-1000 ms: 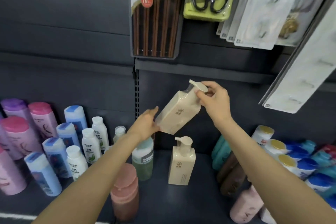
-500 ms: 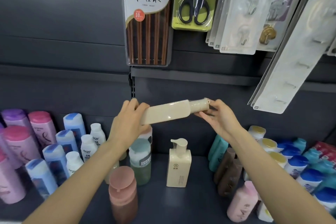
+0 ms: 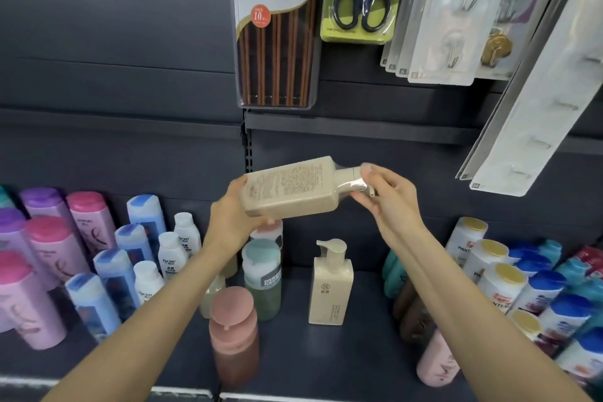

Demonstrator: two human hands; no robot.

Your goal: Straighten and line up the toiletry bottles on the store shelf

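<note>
Pink bottle (image 3: 234, 334): nearest the viewer at 6 o'clock, upright near the shelf (image 3: 365, 349) front edge; judged liable to be knocked over by a forearm passing above it.

Standing cream pump bottle (image 3: 331, 284): upright, just right of centre, open shelf around it; judged the row-mate of the held one. A hurried set-down beside it could topple it.

Green bottle (image 3: 262, 277): at 9 o'clock from the standing pump bottle, directly below the left wrist; a dropped load would probably strike it.

Left hand (image 3: 228, 222): fingers curled under and around the base of the held bottle, closed on it.

Held cream bottle (image 3: 290, 188): lifted above the shelf, lying almost level, printed back toward the camera, pump end pointing to 3 o'clock.

Right hand (image 3: 388, 197): fingertips lightly closed on the film-wrapped pump neck. Slick wrap makes slipping likely as the bottle is turned upright.

Hanging packs (image 3: 275, 26): at 12 o'clock, well above; little risk.
</note>
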